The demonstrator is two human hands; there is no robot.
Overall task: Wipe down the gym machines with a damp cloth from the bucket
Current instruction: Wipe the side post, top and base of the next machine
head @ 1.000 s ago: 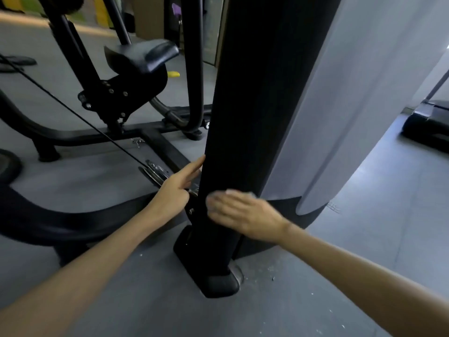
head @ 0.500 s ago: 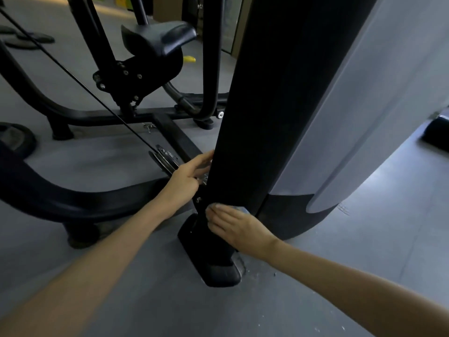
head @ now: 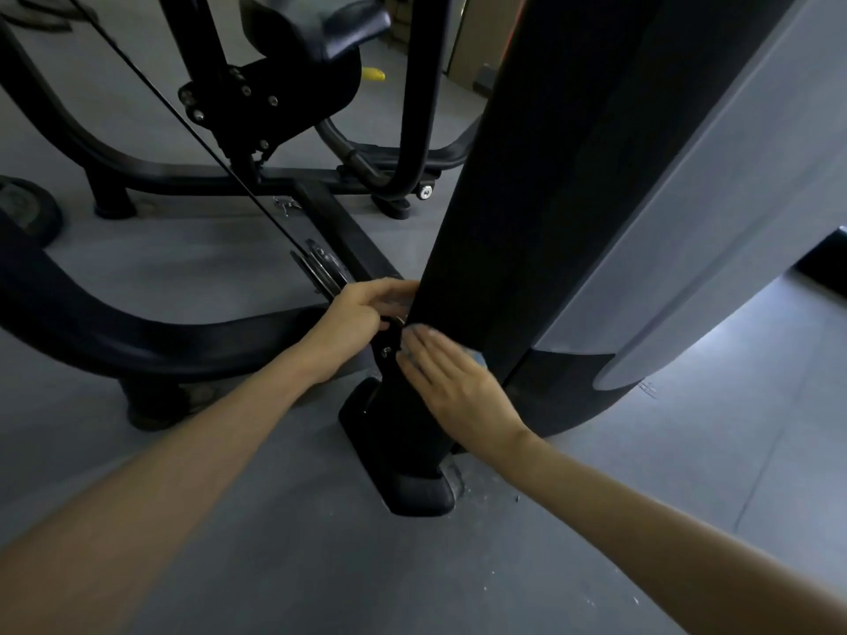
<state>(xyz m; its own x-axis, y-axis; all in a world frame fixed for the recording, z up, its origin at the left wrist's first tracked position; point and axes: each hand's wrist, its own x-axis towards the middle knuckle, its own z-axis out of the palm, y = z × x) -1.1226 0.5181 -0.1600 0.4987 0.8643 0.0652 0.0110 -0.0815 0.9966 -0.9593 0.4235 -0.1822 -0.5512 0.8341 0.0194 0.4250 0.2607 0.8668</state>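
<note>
Two slender bare forearms (head: 206,451), left hand (head: 362,309), right hand (head: 453,382), short fingernails (head: 431,332).

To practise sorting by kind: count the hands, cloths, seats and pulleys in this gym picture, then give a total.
Hands: 2 (left hand, right hand)
Cloth: 1
Seat: 1
Pulley: 1
Total: 5

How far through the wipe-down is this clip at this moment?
Done: nothing shows as clearly wiped. In hand: the right hand presses the cloth flat against the black column, low down; the left hand grips its edge. Left: likely the base foot, seat and curved frame, all untouched now.
</note>
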